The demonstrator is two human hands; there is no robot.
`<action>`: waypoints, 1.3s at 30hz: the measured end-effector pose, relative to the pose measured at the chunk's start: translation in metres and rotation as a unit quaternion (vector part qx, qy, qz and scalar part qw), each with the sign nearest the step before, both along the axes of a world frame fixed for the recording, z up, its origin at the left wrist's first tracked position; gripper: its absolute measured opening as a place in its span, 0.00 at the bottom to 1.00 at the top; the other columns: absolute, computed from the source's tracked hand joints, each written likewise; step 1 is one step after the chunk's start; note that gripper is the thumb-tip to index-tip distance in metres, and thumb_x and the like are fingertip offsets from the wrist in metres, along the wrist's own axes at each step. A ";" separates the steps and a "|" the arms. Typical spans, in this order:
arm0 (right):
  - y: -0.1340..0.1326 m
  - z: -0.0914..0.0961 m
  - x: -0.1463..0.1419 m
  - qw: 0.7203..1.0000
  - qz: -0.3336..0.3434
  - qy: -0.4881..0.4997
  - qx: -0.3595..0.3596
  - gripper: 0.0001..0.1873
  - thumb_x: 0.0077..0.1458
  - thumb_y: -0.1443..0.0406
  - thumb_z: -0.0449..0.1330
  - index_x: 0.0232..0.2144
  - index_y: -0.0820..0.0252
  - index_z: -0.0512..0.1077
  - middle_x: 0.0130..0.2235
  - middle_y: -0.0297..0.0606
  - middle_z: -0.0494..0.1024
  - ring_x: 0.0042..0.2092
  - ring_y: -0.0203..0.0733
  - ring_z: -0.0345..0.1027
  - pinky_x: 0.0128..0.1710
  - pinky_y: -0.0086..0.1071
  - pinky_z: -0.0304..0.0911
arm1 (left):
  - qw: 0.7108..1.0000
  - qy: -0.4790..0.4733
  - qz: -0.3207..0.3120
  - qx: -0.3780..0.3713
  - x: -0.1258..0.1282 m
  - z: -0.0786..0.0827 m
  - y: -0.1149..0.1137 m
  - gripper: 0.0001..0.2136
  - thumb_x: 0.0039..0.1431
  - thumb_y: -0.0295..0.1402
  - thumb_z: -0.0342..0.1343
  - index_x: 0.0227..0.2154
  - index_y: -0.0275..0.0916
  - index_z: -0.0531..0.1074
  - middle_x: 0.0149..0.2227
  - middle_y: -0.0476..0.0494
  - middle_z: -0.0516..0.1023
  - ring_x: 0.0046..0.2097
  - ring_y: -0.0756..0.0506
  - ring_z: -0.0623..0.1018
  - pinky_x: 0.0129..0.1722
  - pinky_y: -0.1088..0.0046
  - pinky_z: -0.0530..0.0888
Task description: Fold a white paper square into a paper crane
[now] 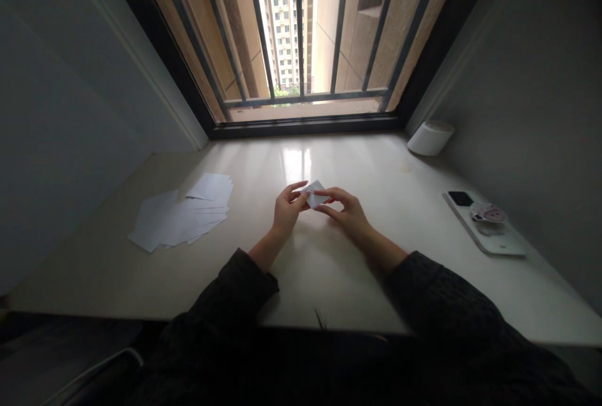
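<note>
Tabletop (329, 287): pale, smooth and glossy, spreading all round the hands and catching daylight just ahead of them.
Window (305, 128): dark frame, straight bars, directly beyond the hands.
Paper sheets (176, 218): over to the hands' left, a loose fanned pile, thin, white, crisp-edged, lying flat; this lot looks unworked.
Left hand (286, 204): pinching the small paper's left side, thumb on top.
Right hand (347, 205): fingers gripping that paper's right side.
Phone (473, 224): well right of the hands, a flat pale slab, printed grip (489, 212) on its back.
White cylinder (430, 138): smooth, beyond and right of the hands.
Small paper (318, 196): here between the fingertips, angular, diamond-like, apparently folded down already; how much folding remains, I can't tell.
</note>
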State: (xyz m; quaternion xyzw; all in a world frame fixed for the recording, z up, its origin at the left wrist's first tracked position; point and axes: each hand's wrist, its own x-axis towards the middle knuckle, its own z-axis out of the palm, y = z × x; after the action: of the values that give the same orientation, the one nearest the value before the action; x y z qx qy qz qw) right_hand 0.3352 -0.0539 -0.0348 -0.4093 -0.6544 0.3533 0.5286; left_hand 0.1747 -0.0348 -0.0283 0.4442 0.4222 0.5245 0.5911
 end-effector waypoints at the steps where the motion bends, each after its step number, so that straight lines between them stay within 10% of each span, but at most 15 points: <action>1: 0.001 0.000 0.001 1.000 0.001 0.002 -0.004 0.18 0.45 0.58 0.67 0.42 0.48 0.76 0.41 0.37 0.78 0.40 0.43 0.71 0.42 0.40 0.65 | 1.000 0.005 -0.002 0.006 0.000 0.001 -0.001 0.25 0.45 0.40 0.64 0.47 0.36 0.71 0.33 0.43 0.78 0.33 0.47 0.78 0.37 0.66 0.77; 24: 0.003 0.003 -0.001 0.971 -0.033 0.181 -0.152 0.15 0.38 0.60 0.70 0.33 0.54 0.79 0.33 0.36 0.82 0.37 0.44 0.76 0.43 0.41 0.69 | 0.977 0.135 0.006 0.165 -0.002 0.007 -0.006 0.11 0.46 0.40 0.64 0.29 0.38 0.77 0.33 0.44 0.80 0.36 0.45 0.79 0.41 0.67 0.75; 39: 0.002 0.003 -0.003 0.959 -0.061 0.216 -0.174 0.12 0.36 0.60 0.71 0.29 0.55 0.80 0.32 0.38 0.82 0.37 0.44 0.75 0.44 0.40 0.67 | 0.996 0.024 0.051 0.064 0.005 -0.002 -0.003 0.12 0.44 0.39 0.65 0.29 0.36 0.77 0.30 0.46 0.79 0.31 0.51 0.75 0.34 0.74 0.72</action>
State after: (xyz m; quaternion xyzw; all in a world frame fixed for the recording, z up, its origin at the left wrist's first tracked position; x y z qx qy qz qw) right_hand 0.3324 -0.0516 -0.0315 -0.4482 -0.4271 0.5088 0.5982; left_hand 0.1793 -0.0378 -0.0303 0.4716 0.4236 0.5691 0.5238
